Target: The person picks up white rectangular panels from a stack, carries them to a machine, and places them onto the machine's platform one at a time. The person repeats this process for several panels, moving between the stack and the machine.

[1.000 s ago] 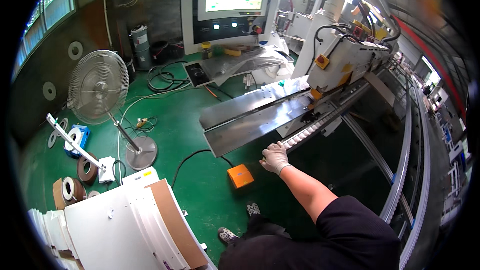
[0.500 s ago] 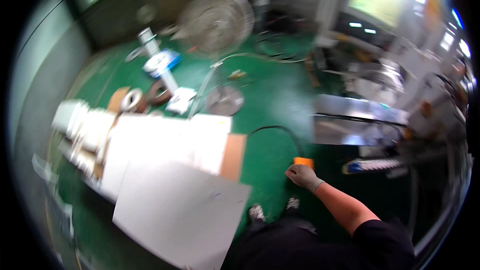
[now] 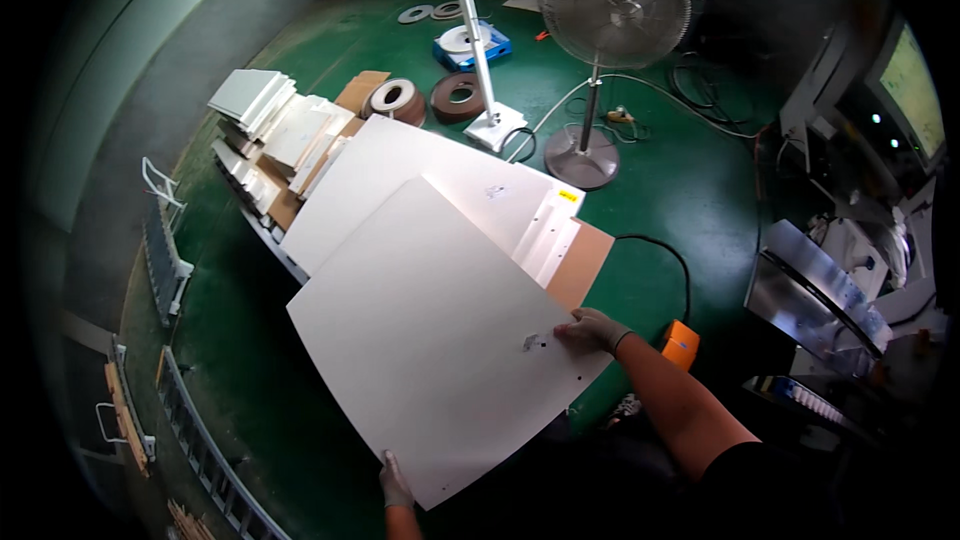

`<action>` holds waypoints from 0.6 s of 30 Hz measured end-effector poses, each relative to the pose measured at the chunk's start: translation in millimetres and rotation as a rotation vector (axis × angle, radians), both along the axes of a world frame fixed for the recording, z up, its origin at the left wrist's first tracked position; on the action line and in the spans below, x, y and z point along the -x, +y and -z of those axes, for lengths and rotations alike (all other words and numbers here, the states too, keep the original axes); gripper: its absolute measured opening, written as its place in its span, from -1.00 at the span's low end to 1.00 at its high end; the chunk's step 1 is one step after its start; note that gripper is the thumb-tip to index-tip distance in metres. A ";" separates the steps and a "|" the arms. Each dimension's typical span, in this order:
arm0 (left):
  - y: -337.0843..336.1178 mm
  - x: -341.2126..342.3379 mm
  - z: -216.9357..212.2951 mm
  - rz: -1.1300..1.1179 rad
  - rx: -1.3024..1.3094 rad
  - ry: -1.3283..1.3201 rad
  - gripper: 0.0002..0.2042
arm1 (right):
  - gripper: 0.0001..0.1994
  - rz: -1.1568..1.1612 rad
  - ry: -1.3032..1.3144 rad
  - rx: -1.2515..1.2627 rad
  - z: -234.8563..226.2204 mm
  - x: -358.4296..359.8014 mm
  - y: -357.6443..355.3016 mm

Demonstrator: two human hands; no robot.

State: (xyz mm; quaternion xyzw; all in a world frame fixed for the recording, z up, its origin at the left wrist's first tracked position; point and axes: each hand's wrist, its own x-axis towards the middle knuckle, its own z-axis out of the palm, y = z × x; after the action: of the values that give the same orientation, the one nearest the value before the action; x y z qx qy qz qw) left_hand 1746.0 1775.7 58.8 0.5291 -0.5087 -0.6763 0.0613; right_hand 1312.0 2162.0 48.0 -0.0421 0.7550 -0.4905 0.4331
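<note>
The gloved fingers of the right hand lay curled over the right-hand edge of a large, flat, white rectangular panel, thumb side on the top face, gripping that edge. The left hand, also gloved, gripped the panel's near bottom edge, fingers together on the upper face; what lay beneath could not be seen. The panel was held nearly level in front of the person, above the green floor, its far corner overlapping a stack of similar white panels. Its surface was smooth and plain, with a small dark mark near the right hand and a few tiny dots along the right margin. The stack beneath showed a brown board projecting at its right side and narrower white pieces with grooves beside it. Beyond the stack lay smaller white and tan offcuts heaped at the left. Further back stood rolls of edge tape, a white upright post on a square base, and a grey pedestal fan with a round foot. A black cable ran across the floor to a small orange box just beside the right forearm. Grey metal machinery stood at the right.
</note>
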 end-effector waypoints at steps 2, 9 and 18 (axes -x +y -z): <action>15.0 4.8 -27.7 0.003 -0.017 0.018 -0.29 | -0.31 0.015 -0.015 0.010 -15.8 -12.4 17.9; 44.3 47.3 -62.8 -0.198 0.007 0.009 -0.40 | -0.31 0.214 0.162 -0.311 -80.4 -89.0 79.8; 56.3 97.1 -63.5 0.235 -0.080 0.187 -0.49 | -0.35 0.595 0.287 -0.374 -136.7 -191.7 173.6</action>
State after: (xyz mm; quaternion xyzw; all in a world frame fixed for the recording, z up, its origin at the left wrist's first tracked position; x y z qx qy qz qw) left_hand 1648.9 1832.0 122.3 0.4029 -0.5316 -0.7449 0.0077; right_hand 1503.7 2335.6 184.7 0.1908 0.8636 -0.4376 0.1618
